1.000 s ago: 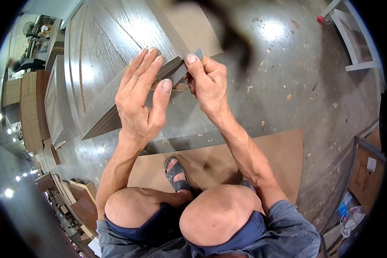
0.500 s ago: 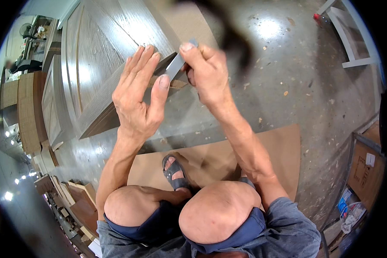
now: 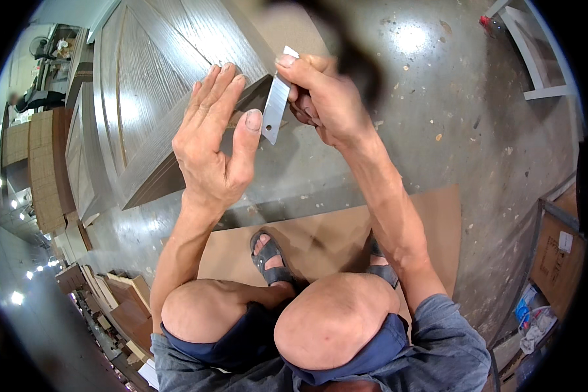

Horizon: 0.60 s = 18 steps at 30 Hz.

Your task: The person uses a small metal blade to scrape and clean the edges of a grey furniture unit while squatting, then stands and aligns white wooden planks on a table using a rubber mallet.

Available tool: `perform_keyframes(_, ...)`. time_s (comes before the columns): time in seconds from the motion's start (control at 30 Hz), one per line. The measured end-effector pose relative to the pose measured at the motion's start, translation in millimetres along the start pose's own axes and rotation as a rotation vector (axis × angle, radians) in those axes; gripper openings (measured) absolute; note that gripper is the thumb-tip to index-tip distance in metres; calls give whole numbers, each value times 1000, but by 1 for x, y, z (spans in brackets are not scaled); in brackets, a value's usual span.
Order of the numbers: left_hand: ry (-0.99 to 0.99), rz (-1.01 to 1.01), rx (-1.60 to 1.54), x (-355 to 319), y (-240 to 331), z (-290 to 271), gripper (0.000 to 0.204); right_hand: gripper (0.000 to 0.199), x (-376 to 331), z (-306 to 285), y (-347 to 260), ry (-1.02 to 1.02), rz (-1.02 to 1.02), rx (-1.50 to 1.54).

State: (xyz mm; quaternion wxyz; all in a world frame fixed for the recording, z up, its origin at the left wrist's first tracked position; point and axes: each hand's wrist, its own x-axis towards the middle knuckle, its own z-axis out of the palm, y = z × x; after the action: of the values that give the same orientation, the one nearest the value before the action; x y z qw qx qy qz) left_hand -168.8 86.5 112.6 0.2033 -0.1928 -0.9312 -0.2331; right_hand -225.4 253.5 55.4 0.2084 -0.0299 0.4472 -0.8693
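My right hand [image 3: 326,98] pinches a bare snap-off utility blade [image 3: 276,108] between thumb and fingers. It is a flat silver strip with slanted score lines and a small hole near its lower end. The blade stands close to the corner of a grey wood-grained cabinet door or panel [image 3: 170,55]; I cannot tell if it touches. My left hand [image 3: 209,137] is open, its fingers stretched out against the panel's near edge. The left thumb sticks out beside the blade's lower end.
A cardboard sheet [image 3: 235,251] lies on the concrete floor [image 3: 405,157] under my feet. At the left are more panels [image 3: 46,170] and wood offcuts [image 3: 127,300]. A white frame [image 3: 536,65] stands at the far right, a cardboard box [image 3: 555,261] at the right. A dark blur covers part of the top.
My right hand has turned and shifted slightly right, so the blade stands more upright, with its broad face and hole showing. My left hand has stayed nearly in place.
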Motion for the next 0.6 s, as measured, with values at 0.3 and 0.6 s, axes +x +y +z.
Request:
perform_keyframes(0.3, -1, 29, 19, 1, 0, -2, 39, 37, 2, -17, 33, 84, 120, -88)
perform_keyframes(0.6, -9, 12, 8, -1, -1, 1, 40, 46, 1, 2, 24, 162, -79, -149)
